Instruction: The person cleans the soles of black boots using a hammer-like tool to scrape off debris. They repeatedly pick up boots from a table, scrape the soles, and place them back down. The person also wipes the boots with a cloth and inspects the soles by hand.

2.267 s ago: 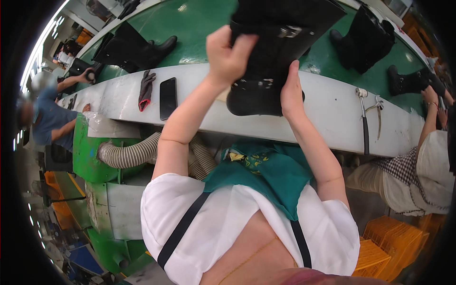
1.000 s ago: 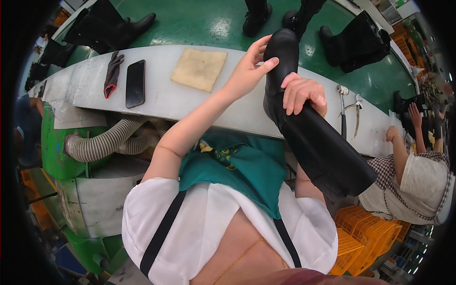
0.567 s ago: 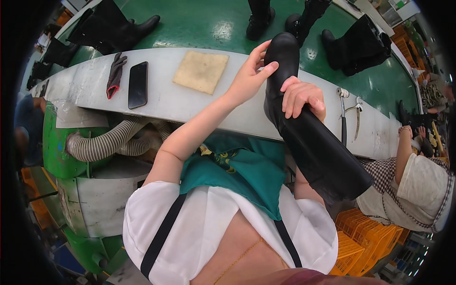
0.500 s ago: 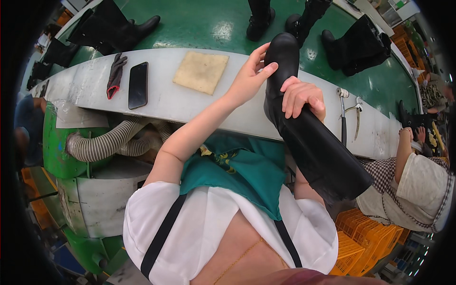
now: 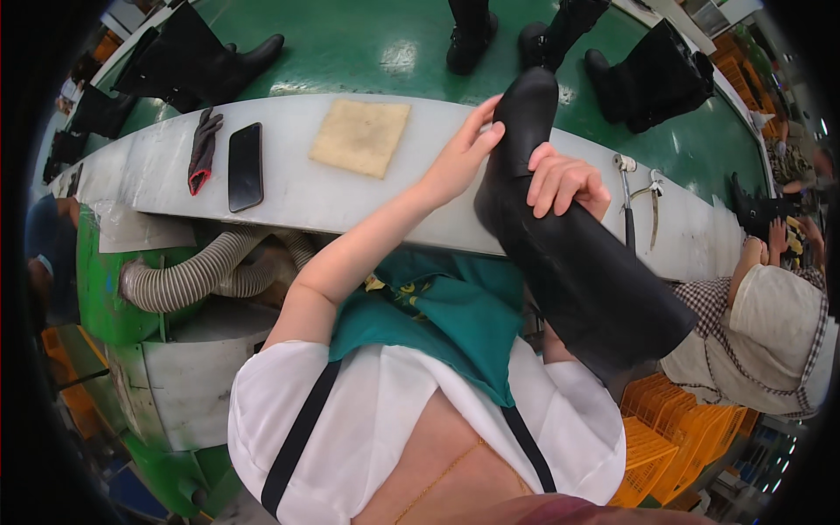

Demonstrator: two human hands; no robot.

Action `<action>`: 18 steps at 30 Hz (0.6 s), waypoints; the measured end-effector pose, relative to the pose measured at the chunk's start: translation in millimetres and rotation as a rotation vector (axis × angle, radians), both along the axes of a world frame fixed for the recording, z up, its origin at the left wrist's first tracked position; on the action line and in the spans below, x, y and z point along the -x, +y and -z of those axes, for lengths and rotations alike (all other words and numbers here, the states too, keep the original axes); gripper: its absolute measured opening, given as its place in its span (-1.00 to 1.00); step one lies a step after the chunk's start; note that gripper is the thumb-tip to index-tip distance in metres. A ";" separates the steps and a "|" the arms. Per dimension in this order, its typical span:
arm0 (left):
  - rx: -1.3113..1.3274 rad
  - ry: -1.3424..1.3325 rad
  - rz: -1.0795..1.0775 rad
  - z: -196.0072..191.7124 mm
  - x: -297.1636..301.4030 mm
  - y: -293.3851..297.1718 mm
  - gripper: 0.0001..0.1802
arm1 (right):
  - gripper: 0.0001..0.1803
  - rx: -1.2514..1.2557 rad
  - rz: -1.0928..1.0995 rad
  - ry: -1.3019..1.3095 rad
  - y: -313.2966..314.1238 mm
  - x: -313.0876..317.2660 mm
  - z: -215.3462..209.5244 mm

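Observation:
A tall black leather boot [image 5: 591, 284] is held up over the bench's near edge, toe pointing away and the wide shaft opening toward my right side. My right hand [image 5: 567, 182] wraps over its ankle with bent fingers. At the forefoot, my left hand [image 5: 459, 157] grips the side, thumb on the near face and the other fingers partly hidden behind the toe. A beige square pad [image 5: 360, 138] lies on the white bench [image 5: 289, 131] left of the boot. Right of it lie a hammer [image 5: 626, 206] and a pincer-like metal tool [image 5: 655, 197].
A phone [image 5: 246, 167] and a dark glove with red cuff [image 5: 205, 150] lie at the bench's left. Black boots [image 5: 188, 61] stand on the green surface [image 5: 350, 52] beyond. A ribbed hose [image 5: 188, 276] runs below left. Orange crates [image 5: 678, 420] and a co-worker [image 5: 770, 332] are right.
The boot has turned slightly in my hands, showing more of its shaft's side. Both hands keep their grip. The view has shifted a little, and the co-worker's arms at the right have moved.

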State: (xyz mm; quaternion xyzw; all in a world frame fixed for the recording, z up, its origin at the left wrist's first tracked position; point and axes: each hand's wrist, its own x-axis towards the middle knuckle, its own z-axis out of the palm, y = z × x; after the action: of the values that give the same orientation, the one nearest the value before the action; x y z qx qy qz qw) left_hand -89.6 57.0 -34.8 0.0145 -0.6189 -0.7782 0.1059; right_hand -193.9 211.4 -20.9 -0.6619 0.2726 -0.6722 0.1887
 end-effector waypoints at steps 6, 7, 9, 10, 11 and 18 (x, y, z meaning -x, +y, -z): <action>-0.530 -0.358 0.359 10.9 -34.5 13.9 -0.19 | -0.58 -0.003 -0.109 -0.944 -2.3 -16.7 10.3; -0.643 -0.435 0.420 7.1 -38.3 14.0 -0.18 | -0.59 -0.062 -0.107 -1.014 -5.6 -14.1 6.5; -0.707 -0.394 0.399 -4.4 -39.8 14.7 -0.17 | -0.61 -0.177 -0.129 -1.077 -16.6 -0.3 7.9; -0.732 -0.370 0.395 -7.7 -38.3 14.2 -0.17 | -0.58 -0.164 -0.265 -1.009 -27.5 10.3 12.0; -0.818 -0.396 0.376 2.8 -32.0 10.7 -0.22 | -0.55 -0.274 0.019 -0.927 -27.2 15.2 14.7; -1.314 -0.283 0.325 -0.9 -11.1 6.8 -0.39 | -0.32 -0.536 0.568 -0.733 -49.6 -21.1 -38.2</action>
State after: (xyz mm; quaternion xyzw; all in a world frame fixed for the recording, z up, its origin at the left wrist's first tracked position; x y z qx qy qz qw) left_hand -78.5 63.8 -33.9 0.0841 -0.0215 -0.9884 -0.1243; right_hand -172.8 161.9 17.3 -0.2124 0.5194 -0.7908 0.2445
